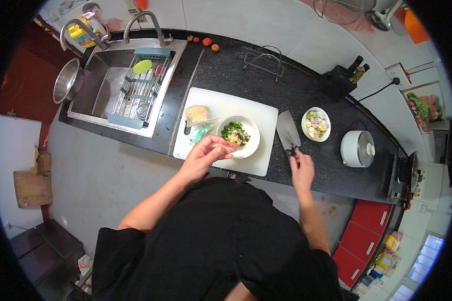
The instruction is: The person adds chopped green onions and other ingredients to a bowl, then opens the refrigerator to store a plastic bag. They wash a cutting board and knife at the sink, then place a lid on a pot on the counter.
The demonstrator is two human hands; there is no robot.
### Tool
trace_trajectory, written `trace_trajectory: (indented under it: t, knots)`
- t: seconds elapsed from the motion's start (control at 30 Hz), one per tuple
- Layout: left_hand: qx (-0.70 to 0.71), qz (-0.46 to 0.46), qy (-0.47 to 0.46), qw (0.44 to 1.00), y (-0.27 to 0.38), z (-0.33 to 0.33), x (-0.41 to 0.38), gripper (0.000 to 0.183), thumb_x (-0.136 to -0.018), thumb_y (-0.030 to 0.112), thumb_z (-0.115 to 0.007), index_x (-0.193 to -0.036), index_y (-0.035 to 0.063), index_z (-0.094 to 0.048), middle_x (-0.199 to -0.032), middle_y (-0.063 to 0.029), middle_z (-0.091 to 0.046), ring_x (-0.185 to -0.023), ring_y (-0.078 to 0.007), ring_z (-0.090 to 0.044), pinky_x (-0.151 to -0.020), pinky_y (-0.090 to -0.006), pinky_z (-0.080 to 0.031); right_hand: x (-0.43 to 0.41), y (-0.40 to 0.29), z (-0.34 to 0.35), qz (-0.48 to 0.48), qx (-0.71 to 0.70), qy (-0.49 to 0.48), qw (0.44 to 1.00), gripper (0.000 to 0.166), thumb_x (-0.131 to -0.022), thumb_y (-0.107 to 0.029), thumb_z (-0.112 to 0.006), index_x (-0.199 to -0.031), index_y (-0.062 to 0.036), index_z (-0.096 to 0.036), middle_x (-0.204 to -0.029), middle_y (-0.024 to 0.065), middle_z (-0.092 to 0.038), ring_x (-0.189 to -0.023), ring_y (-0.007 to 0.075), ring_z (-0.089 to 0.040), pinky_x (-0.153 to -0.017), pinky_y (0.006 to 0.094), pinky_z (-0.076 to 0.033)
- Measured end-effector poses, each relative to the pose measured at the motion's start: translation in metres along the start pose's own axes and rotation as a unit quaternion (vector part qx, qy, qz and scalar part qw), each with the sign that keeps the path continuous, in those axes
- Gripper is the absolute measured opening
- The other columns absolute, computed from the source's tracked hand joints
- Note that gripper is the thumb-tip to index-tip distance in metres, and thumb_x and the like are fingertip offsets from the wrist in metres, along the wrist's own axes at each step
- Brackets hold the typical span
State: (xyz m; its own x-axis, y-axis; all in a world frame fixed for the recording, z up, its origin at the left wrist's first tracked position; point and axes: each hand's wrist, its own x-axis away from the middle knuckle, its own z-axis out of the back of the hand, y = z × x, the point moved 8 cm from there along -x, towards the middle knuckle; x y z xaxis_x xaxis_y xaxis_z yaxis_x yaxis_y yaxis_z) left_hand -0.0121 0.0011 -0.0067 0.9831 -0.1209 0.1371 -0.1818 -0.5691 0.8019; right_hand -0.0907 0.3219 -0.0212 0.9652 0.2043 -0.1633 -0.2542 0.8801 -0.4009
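My left hand (pixel 205 152) pinches a small clear plastic bag (pixel 229 147) with reddish contents over the near-left rim of a white bowl (pixel 252 129). Chopped green herbs (pixel 231 130) and a pale minced ingredient (pixel 239 140) lie in that bowl, which stands on a white cutting board (pixel 245 98). To the right of the board, my right hand (pixel 302 169) has its fingers on the dark handle of a cleaver (pixel 287 129), whose blade lies along the black countertop. Two bags are left of the bowl: one with yellowish crumbs (pixel 197 113), one teal-green (pixel 202 132).
A small white bowl of cut ingredients (pixel 316 124) and a lidded electric pot (pixel 356 148) stand to the right. Behind are a wire rack (pixel 265 62), a knife block (pixel 337 82) and several red fruits (pixel 207 41). The sink (pixel 105 94) at left holds a dish rack (pixel 139 88).
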Motion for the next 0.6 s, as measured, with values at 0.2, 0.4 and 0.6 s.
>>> trace_trajectory:
  t: [0.2, 0.4, 0.6]
  knots:
    - [0.083, 0.021, 0.031, 0.996, -0.031, -0.026, -0.011, 0.018, -0.101, 0.016, -0.046, -0.117, 0.0073, -0.046, -0.121, -0.01, -0.057, -0.11, -0.0194, -0.059, -0.094, -0.0355, -0.051, 0.01, -0.125, -0.049, -0.128, -0.541, -0.187, 0.81, 0.031, -0.092, -0.007, -0.061, -0.122, 0.0016, -0.059, -0.101, 0.0067, -0.066, -0.087, 0.0112, -0.063, -0.078, 0.0235, -0.05]
    - [0.02, 0.058, 0.078, 0.995, -0.047, -0.02, -0.004, 0.018, -0.099, 0.018, -0.053, -0.112, 0.0066, -0.055, -0.119, -0.0079, -0.059, -0.104, -0.0134, -0.058, -0.087, -0.031, -0.05, 0.02, -0.128, -0.066, -0.184, -0.6, -0.16, 0.762, 0.018, -0.092, -0.005, -0.062, -0.107, 0.0024, -0.06, -0.108, 0.0112, -0.065, -0.087, 0.0125, -0.063, -0.075, 0.0257, -0.052]
    - [-0.034, 0.149, 0.12, 0.981, -0.073, -0.001, 0.012, 0.022, -0.096, 0.013, -0.059, -0.11, -0.0028, -0.065, -0.089, -0.004, -0.067, -0.075, -0.0075, -0.061, -0.07, -0.0214, -0.051, 0.027, -0.119, -0.071, -0.206, -0.574, -0.173, 0.773, 0.013, -0.093, -0.006, -0.061, -0.103, 0.0024, -0.058, -0.101, 0.0097, -0.066, -0.084, 0.0129, -0.063, -0.07, 0.0254, -0.052]
